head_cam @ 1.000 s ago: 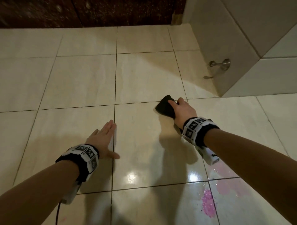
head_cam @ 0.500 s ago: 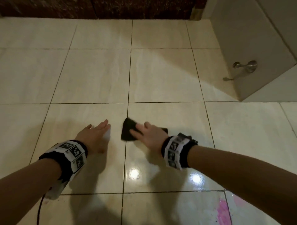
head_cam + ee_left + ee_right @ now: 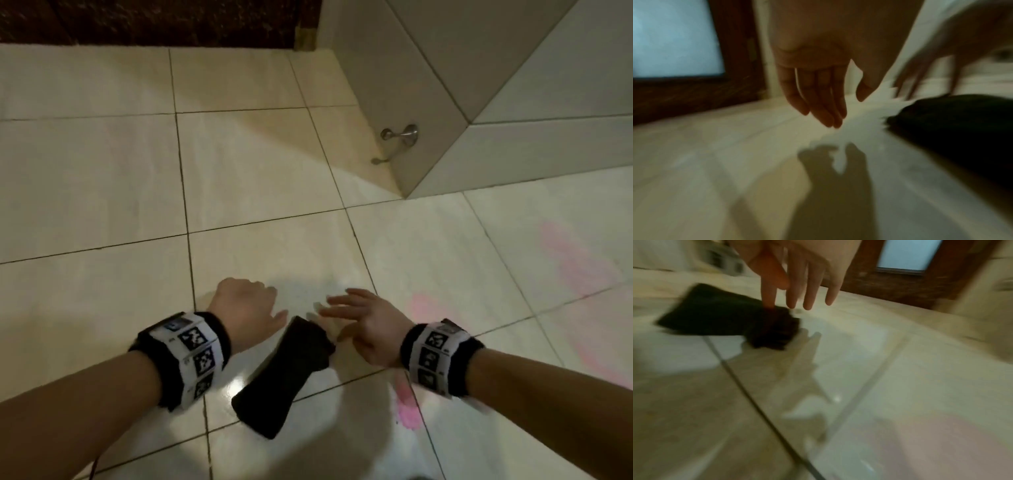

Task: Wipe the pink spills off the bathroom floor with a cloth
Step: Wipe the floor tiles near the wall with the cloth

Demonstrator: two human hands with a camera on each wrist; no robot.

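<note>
Tiles (image 3: 260, 164) under pink spills (image 3: 409, 407)

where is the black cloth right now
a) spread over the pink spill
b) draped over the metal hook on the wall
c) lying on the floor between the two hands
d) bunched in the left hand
c: the black cloth lies on the floor tiles between the left hand and the right hand, neither hand's fingers closed round it.

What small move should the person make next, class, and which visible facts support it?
Probably the right hand should grip the black cloth again: it lies loose on the floor tiles between both open hands, and pink spills remain beside it, unwiped.
</note>
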